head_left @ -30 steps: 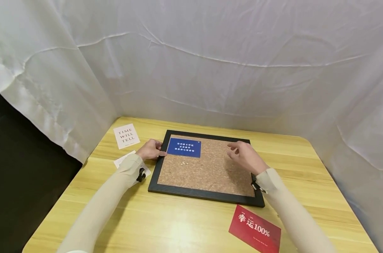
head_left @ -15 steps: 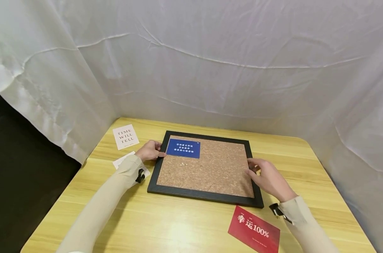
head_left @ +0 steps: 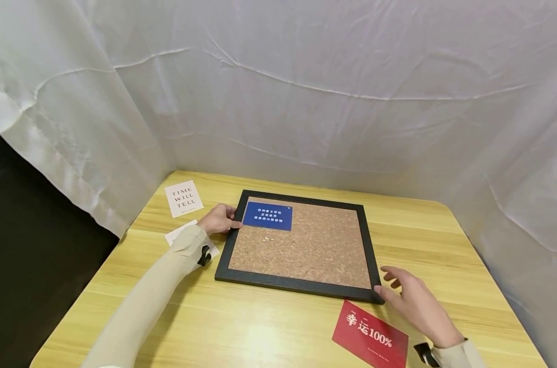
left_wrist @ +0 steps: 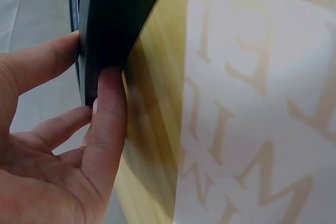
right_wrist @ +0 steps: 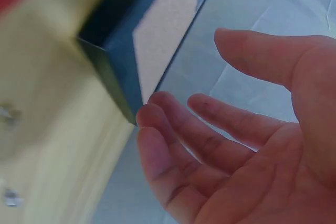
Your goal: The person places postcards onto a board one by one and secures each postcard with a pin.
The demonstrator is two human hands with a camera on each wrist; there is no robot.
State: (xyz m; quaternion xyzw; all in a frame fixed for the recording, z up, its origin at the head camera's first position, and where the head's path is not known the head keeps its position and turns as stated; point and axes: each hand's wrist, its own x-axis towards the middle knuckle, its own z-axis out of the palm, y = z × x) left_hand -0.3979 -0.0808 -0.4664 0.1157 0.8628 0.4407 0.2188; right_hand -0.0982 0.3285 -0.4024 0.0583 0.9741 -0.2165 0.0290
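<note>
On the tabletop, a red rectangular card with white print, its long axis slanting nearward to the right, lies just left of the nearer, loosely spread, unladen right hand, while the left hand pinches the left side of the black-framed cork board beyond.

And here's the left arm, pale-sleeved, stretched forward from the lower edge, the left hand angled inward at the wrist, thumb and fingers set opposite each other in a pinch. Over to the right arm, just a short stretch showing, and the right hand is loose: palm inward, four fingers gently bent, thumb well apart!
</note>
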